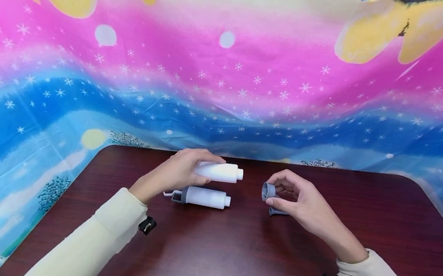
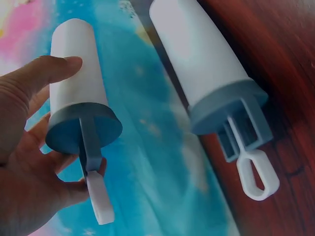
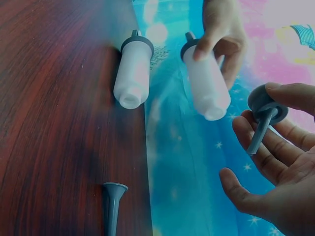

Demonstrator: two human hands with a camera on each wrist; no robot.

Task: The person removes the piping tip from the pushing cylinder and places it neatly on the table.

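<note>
My left hand (image 1: 185, 166) grips a white cylinder (image 1: 217, 172) with a narrow neck pointing right. In the left wrist view, its other end has a grey cap (image 2: 83, 127) and a white pull loop (image 2: 100, 199). A second, matching white cylinder (image 1: 206, 198) lies on the table, nearer the body, its neck also to the right. Across from the necks, my right hand (image 1: 305, 207) pinches a grey nozzle (image 1: 267, 192) by its round collar. In the right wrist view, the nozzle's thin spout (image 3: 262, 132) points down past the fingers. Another grey nozzle (image 3: 112, 206) lies on the table beneath that hand.
The dark reddish wooden table (image 1: 208, 255) has rounded far corners. Behind it hangs a pink and blue cloth (image 1: 219, 87) with snowflakes and yellow shapes. Each wrist wears a small black camera, and the left one (image 1: 147, 225) sits by the cuff.
</note>
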